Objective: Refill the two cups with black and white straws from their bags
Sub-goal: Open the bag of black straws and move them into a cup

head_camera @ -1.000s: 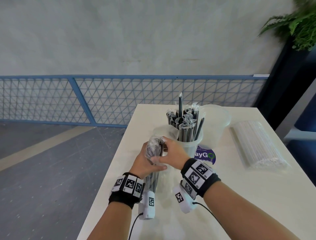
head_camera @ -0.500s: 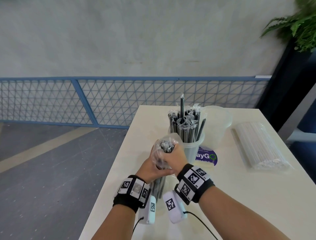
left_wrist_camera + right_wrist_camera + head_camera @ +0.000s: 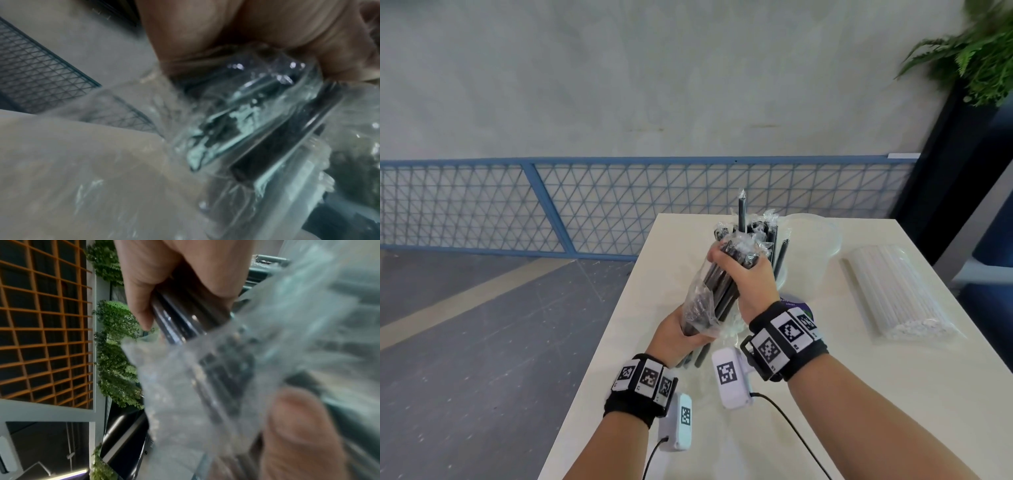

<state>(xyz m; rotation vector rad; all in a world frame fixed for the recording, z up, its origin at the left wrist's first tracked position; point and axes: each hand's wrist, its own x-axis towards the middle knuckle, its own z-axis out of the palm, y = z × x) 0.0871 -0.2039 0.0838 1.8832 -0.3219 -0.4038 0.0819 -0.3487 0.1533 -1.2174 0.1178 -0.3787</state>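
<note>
My right hand (image 3: 744, 274) is clamped on the black straws (image 3: 722, 284), my left hand (image 3: 678, 337) on their bag (image 3: 700, 305), above the table's (image 3: 825, 394) left edge. I judge loose plastic could snag, spilling straws or toppling the full cup (image 3: 779, 274) beside them.

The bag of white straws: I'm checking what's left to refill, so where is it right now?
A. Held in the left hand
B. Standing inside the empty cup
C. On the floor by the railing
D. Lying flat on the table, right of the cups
D: in the head view the bag of white straws lies flat on the table, untouched, while both hands hold the black straws.
</note>
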